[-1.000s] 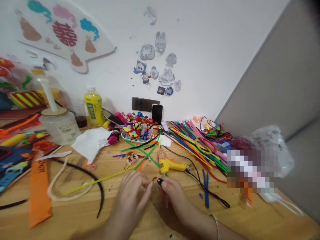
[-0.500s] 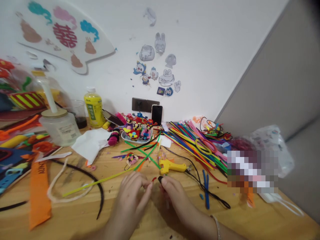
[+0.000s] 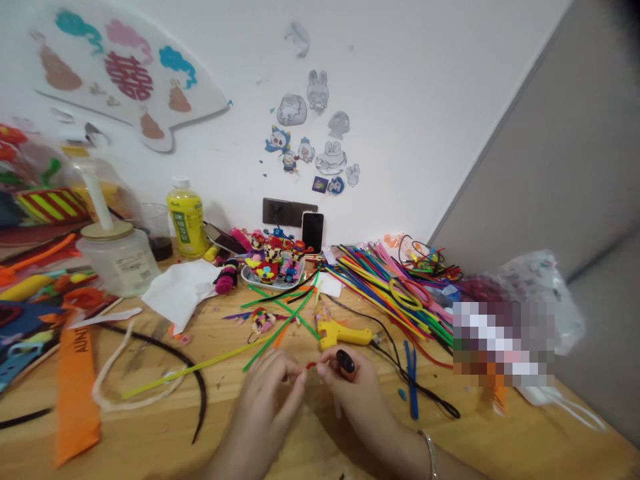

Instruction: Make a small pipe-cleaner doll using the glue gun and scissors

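Both of my hands meet low in the middle of the wooden table [image 3: 165, 433]. My left hand [image 3: 270, 407] has its fingers pinched together on one end of a tiny red piece [image 3: 311, 365]. The fingertips of my right hand [image 3: 355, 393] pinch the other end of that red piece, and a small dark object with an orange body [image 3: 345, 362] sticks up from this hand's grip. Just beyond my fingers lies a yellow glue gun [image 3: 345, 333] with its black cord [image 3: 430, 400] running off to the right.
A heap of coloured pipe cleaners [image 3: 390, 287] lies at the right. A tray of small figures [image 3: 273, 263], a phone [image 3: 313, 232] and a yellow bottle [image 3: 186, 220] stand near the wall. A jar [image 3: 117, 257], white paper [image 3: 180, 287], an orange strip [image 3: 75, 387] and black wire [image 3: 190, 373] are at the left.
My right hand has turned, so the dark and orange object now stands up higher in its grip. Both hands shifted slightly away from me. The view tilted a little.
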### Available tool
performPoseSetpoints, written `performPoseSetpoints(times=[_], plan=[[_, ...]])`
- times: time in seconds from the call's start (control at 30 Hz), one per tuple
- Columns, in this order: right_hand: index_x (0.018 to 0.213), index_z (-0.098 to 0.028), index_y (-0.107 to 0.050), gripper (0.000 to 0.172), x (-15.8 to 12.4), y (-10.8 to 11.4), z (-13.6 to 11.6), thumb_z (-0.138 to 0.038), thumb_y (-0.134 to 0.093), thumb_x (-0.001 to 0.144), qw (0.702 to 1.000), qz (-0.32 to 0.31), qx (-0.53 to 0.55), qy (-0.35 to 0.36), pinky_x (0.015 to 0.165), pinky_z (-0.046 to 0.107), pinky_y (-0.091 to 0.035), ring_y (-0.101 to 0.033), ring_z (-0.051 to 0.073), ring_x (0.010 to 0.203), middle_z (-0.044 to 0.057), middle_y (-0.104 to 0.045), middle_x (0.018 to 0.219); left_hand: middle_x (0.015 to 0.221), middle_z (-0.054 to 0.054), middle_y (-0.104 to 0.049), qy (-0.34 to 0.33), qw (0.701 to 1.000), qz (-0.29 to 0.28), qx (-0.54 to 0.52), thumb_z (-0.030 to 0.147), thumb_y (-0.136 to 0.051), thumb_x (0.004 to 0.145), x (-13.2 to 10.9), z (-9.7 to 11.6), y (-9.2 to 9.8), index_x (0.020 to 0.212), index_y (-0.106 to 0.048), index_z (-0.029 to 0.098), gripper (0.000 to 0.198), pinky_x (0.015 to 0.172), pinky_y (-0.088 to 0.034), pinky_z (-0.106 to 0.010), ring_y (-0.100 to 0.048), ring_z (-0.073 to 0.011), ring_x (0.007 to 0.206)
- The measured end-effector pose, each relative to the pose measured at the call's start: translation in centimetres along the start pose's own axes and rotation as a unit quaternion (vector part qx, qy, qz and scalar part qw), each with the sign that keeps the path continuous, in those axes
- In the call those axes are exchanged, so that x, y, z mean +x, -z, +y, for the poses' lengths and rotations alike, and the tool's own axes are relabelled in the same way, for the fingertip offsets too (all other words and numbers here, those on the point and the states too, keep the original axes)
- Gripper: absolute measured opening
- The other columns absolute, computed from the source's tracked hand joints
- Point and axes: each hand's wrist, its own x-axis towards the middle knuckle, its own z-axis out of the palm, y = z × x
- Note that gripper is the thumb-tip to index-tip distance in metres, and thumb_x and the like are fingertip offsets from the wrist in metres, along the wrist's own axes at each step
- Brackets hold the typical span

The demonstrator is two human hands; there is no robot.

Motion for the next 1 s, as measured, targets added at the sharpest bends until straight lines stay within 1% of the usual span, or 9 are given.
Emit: performPoseSetpoints(times=[0.13, 0.27, 0.37, 0.43, 0.57, 0.67, 0.8, 0.9, 1.0], plan=[[0.063, -0.016, -0.054, 0.011, 0.1, 0.3, -0.2, -0.023, -0.059, 0.069, 0.999, 0.001, -0.041, 0.013, 0.054, 0.022, -0.038, -0.045, 0.012, 0.058, -0.002, -0.048, 0.058, 0.061, 0.002, -0.051, 0.015, 0.999, -0.030, 0.038, 0.021, -0.042, 0.083, 0.1, 0.0, -0.1, 0.063, -0.044, 0.022, 0.020, 0.058, -0.040, -0.028, -0.051, -0.0164, 0.060], [0.064, -0.016, -0.052, 0.011, 0.5, 0.8, 0.2, -0.024, -0.058, 0.071, 0.999, 0.007, -0.042, 0.011, 0.054, 0.022, -0.036, -0.043, 0.012, 0.058, -0.002, -0.046, 0.059, 0.063, 0.000, -0.053, 0.041, 0.995, -0.073, 0.053, 0.022, -0.037, 0.084, 0.3, 0.1, 0.0, 0.065, -0.045, 0.021, 0.020, 0.059, -0.042, -0.029, -0.053, -0.0183, 0.063], [0.064, -0.016, -0.052, 0.012, 0.8, 1.2, 0.9, -0.024, -0.056, 0.071, 0.998, -0.009, -0.057, 0.006, 0.055, 0.023, -0.036, -0.042, 0.012, 0.059, -0.002, -0.046, 0.060, 0.063, -0.001, -0.054, 0.053, 0.993, -0.085, 0.056, 0.023, -0.034, 0.085, 0.4, 0.1, 0.1, 0.065, -0.045, 0.021, 0.023, 0.060, -0.042, -0.030, -0.053, -0.0185, 0.063], [0.064, -0.016, -0.052, 0.011, 0.9, 1.3, 1.2, -0.023, -0.056, 0.071, 0.997, -0.019, -0.072, 0.004, 0.056, 0.023, -0.036, -0.042, 0.012, 0.059, -0.002, -0.046, 0.060, 0.065, -0.002, -0.055, 0.052, 0.989, -0.108, 0.082, 0.021, -0.033, 0.085, 0.5, 0.0, 0.1, 0.064, -0.046, 0.020, 0.024, 0.061, -0.042, -0.031, -0.053, -0.0191, 0.064], [0.063, -0.016, -0.050, 0.010, 0.9, 1.4, 1.1, -0.021, -0.054, 0.071, 0.994, -0.036, -0.107, -0.005, 0.056, 0.023, -0.035, -0.041, 0.012, 0.059, -0.003, -0.044, 0.060, 0.070, -0.004, -0.059, 0.031, 0.967, -0.178, 0.178, 0.015, -0.040, 0.080, 0.3, -0.1, 0.1, 0.064, -0.054, 0.019, 0.021, 0.068, -0.040, -0.035, -0.053, -0.0214, 0.072], [0.060, -0.016, -0.048, 0.011, 0.8, 1.5, 0.6, -0.017, -0.051, 0.070, 0.988, -0.053, -0.147, -0.011, 0.055, 0.023, -0.033, -0.039, 0.011, 0.058, -0.004, -0.041, 0.057, 0.076, -0.006, -0.060, 0.006, 0.948, -0.213, 0.236, 0.015, -0.045, 0.078, 0.3, 0.0, 0.2, 0.068, -0.061, 0.019, 0.019, 0.070, -0.039, -0.037, -0.053, -0.0240, 0.078], [0.055, -0.017, -0.043, 0.015, 0.8, 1.7, 0.2, -0.016, -0.051, 0.069, 0.976, -0.065, -0.208, -0.004, 0.050, 0.021, -0.028, -0.034, 0.010, 0.054, -0.006, -0.036, 0.054, 0.078, -0.008, -0.060, -0.002, 0.933, -0.231, 0.275, 0.018, -0.044, 0.080, 0.6, 0.1, 0.6, 0.070, -0.063, 0.019, 0.021, 0.070, -0.039, -0.040, -0.052, -0.0259, 0.080], [0.056, -0.018, -0.043, 0.015, 0.9, 2.0, 0.3, -0.016, -0.050, 0.069, 0.969, -0.069, -0.238, 0.013, 0.049, 0.020, -0.026, -0.034, 0.010, 0.053, -0.006, -0.035, 0.055, 0.077, -0.007, -0.060, 0.010, 0.936, -0.235, 0.263, 0.016, -0.040, 0.081, 0.8, 0.0, 1.0, 0.070, -0.061, 0.019, 0.024, 0.072, -0.039, -0.039, -0.053, -0.0248, 0.080], [0.057, -0.018, -0.044, 0.015, 0.9, 2.4, 0.5, -0.015, -0.049, 0.070, 0.960, -0.072, -0.268, 0.030, 0.049, 0.020, -0.025, -0.034, 0.009, 0.053, -0.007, -0.035, 0.054, 0.074, -0.005, -0.059, 0.020, 0.941, -0.225, 0.252, 0.013, -0.038, 0.081, 1.0, -0.2, 1.1, 0.068, -0.057, 0.019, 0.024, 0.071, -0.039, -0.037, -0.053, -0.0230, 0.077]])
